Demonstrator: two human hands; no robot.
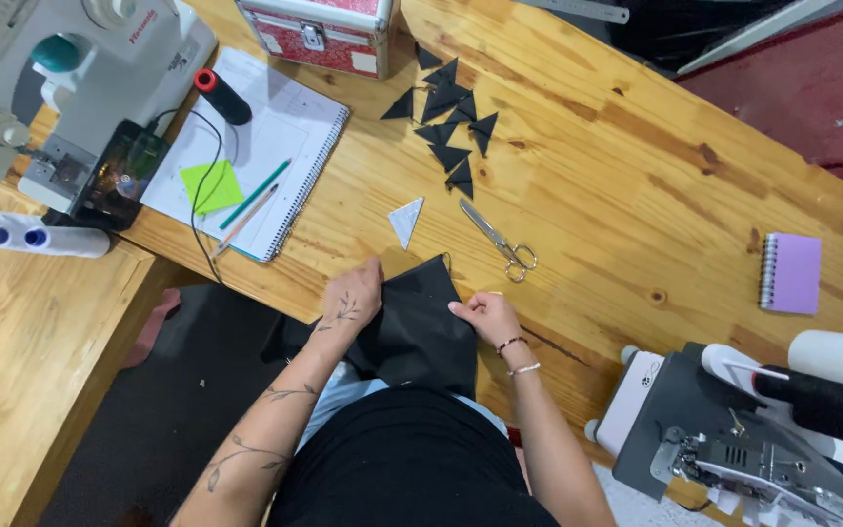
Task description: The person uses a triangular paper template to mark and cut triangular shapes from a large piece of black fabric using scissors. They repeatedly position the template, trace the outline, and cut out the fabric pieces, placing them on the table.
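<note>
Wooden desk (617, 185) | black fabric (420, 322), likely limp and light, is being pressed flat by left hand (351, 303) | edge is being pinched by right hand (485, 314) | scissors (500, 240) nearby

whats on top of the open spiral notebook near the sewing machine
On the notebook lie a green sticky note, a green pencil, a second pencil, a black cable and a black spool. The page beneath them is hidden.

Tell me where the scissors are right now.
In the head view, the scissors lie on the wooden table, just above the right hand, right of the white triangle, below the black triangles.
</note>
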